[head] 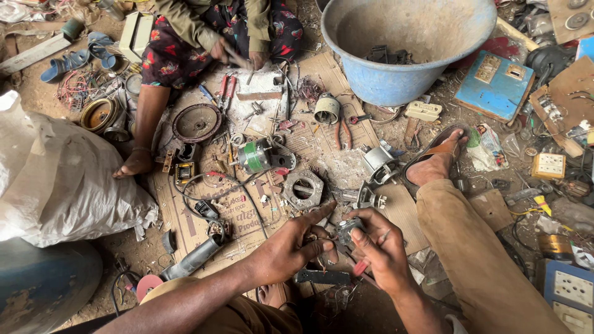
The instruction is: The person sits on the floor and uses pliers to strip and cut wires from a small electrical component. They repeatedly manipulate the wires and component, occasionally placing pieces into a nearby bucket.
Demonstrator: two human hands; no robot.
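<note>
Hands meet low over the cardboard: left hand [291, 247] and right hand [380, 247] both grasping a small metal part [348, 230], forefinger out.

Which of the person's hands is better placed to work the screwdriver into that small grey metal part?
Probably the right hand: it holds the red-handled screwdriver against the small grey metal part, which the left hand steadies.
</note>
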